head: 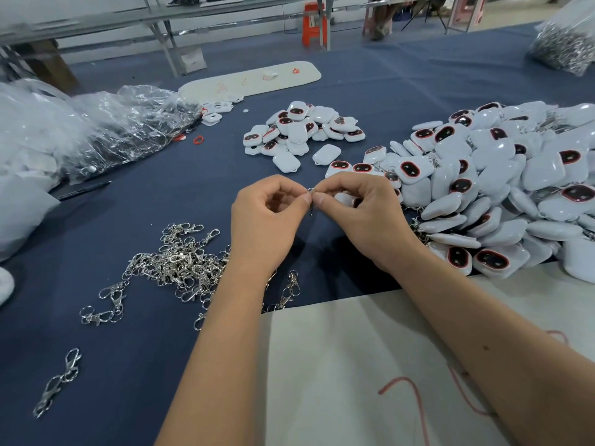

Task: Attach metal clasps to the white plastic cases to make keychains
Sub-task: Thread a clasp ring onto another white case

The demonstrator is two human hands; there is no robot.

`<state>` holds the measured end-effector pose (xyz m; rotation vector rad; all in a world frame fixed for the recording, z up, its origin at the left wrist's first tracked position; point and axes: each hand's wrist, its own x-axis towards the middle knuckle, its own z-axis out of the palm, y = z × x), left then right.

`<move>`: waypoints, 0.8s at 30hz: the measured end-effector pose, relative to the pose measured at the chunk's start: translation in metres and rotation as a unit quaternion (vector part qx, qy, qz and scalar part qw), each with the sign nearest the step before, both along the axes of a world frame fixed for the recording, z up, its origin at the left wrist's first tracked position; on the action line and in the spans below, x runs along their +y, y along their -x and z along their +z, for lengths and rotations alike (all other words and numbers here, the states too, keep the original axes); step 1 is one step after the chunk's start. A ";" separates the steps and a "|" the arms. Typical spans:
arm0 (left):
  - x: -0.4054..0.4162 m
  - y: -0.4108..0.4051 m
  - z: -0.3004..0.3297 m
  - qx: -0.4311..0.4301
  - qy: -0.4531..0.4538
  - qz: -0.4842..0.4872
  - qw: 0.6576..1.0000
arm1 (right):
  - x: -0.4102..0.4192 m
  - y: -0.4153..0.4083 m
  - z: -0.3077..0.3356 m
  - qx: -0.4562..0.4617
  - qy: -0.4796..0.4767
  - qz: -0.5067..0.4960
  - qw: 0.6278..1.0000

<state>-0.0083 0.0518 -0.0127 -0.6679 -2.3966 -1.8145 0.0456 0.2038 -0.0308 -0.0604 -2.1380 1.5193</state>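
Left hand (pixel 270 217) and right hand (pixel 360 214) pinched one metal clasp (pixel 311 201) between meeting fingertips; its long axis hung downward below the grip, above the blue cloth (pixel 161 349).

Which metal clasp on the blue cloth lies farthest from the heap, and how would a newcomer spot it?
Start at the tangled heap of metal clasps on the blue tablecloth, left of the left hand. Go down towards the near left corner of the cloth. The lone clasp lies there stretched out diagonally, touching no other clasp, unlike the strays trailing from the heap.
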 end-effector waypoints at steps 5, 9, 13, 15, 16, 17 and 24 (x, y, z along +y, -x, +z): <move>-0.001 0.000 -0.001 0.045 0.040 0.003 0.998 | -0.001 -0.002 0.002 0.009 -0.023 -0.008 1.000; -0.006 0.001 0.000 0.044 0.048 -0.005 0.998 | -0.004 -0.002 0.002 -0.006 -0.050 -0.004 0.999; -0.009 0.003 0.001 0.022 0.044 -0.037 0.998 | -0.003 -0.002 0.002 -0.002 -0.046 0.015 0.999; -0.011 0.003 0.001 0.008 0.034 -0.043 0.998 | -0.002 -0.002 0.002 0.001 -0.049 0.026 0.998; -0.012 0.004 0.001 0.001 0.033 -0.047 0.998 | -0.001 -0.002 0.002 0.001 -0.054 0.030 0.998; -0.013 0.004 0.001 -0.006 0.033 -0.053 0.998 | -0.002 -0.002 0.002 0.001 -0.061 0.032 0.998; -0.021 0.007 0.003 -0.031 0.031 -0.075 0.996 | -0.003 -0.003 0.004 0.003 -0.109 0.040 0.993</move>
